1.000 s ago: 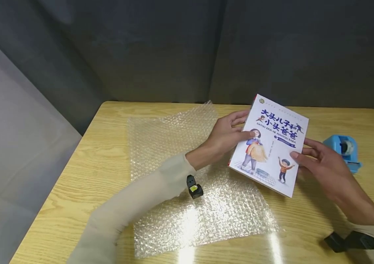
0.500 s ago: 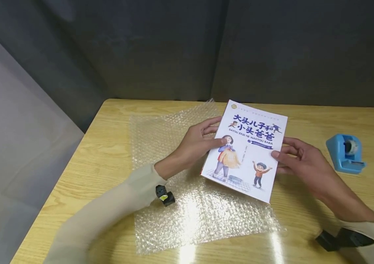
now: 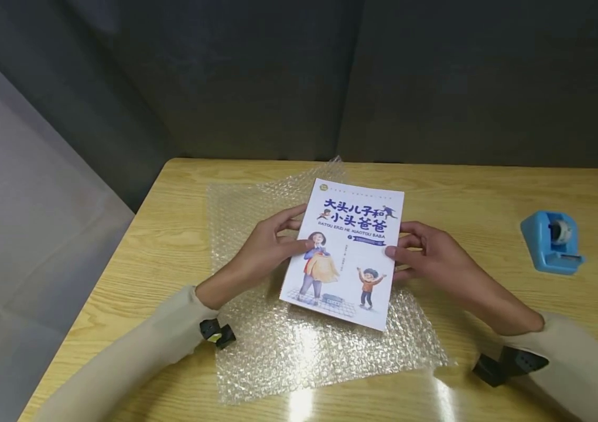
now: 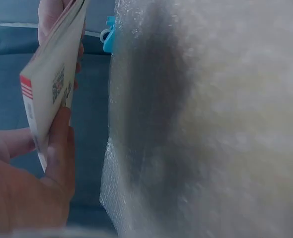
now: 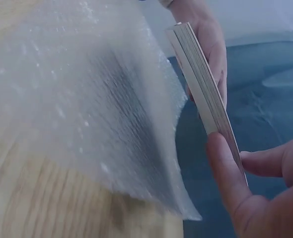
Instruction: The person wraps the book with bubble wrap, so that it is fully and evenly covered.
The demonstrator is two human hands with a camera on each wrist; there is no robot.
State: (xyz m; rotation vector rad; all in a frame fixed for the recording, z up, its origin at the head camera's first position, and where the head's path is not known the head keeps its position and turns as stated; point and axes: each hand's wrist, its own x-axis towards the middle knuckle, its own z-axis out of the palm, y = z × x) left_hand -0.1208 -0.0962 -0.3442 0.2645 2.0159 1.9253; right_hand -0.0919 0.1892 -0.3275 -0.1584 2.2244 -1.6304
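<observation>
A white paperback book (image 3: 348, 258) with blue Chinese lettering and two cartoon figures is held face up over the bubble wrap (image 3: 262, 351). My left hand (image 3: 259, 246) grips its left edge, thumb on the cover and fingers underneath. On the opposite edge my right hand (image 3: 438, 258) pinches it the same way. In the left wrist view the spine of the book (image 4: 47, 94) shows red stripes, and a gap separates it from the wrap. The page edges of the book (image 5: 206, 84) face the right wrist camera. The sheet of wrap lies flat, its far corner lifted slightly.
A blue tape dispenser (image 3: 554, 243) with a roll of tape stands on the right of the wooden table (image 3: 135, 258). A dark curtain (image 3: 256, 82) hangs behind the table's far edge, and a grey cloth (image 3: 30, 234) drops at the left.
Both hands have carried the book left and slightly nearer, from the right side to above the middle of the bubble wrap. It has turned a little more upright in view.
</observation>
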